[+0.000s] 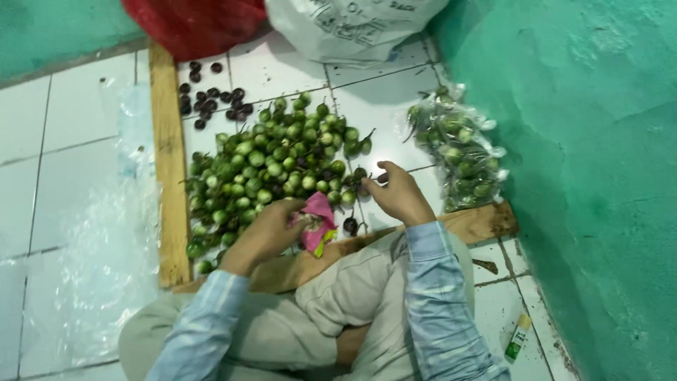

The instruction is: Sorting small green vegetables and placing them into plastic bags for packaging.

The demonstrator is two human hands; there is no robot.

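Note:
A heap of small round green eggplants [271, 166] lies on the white tiled floor inside a wooden frame. My left hand [264, 233] grips a crumpled pink wrapper [317, 222] at the heap's near edge. My right hand [396, 192] reaches into the heap's right side, fingers pinched around a small dark fruit [363, 185]. Another dark fruit [350, 225] lies between my hands. Both forearms wear light blue striped sleeves.
A small group of dark purple fruits [211, 102] lies behind the heap. Clear bags filled with green fruits [458, 152] rest against the teal wall. Wooden planks [169, 166] border the pile. Clear plastic sheets [106, 233] lie at left. Red and white sacks stand behind. A small tube [518, 337] lies at right.

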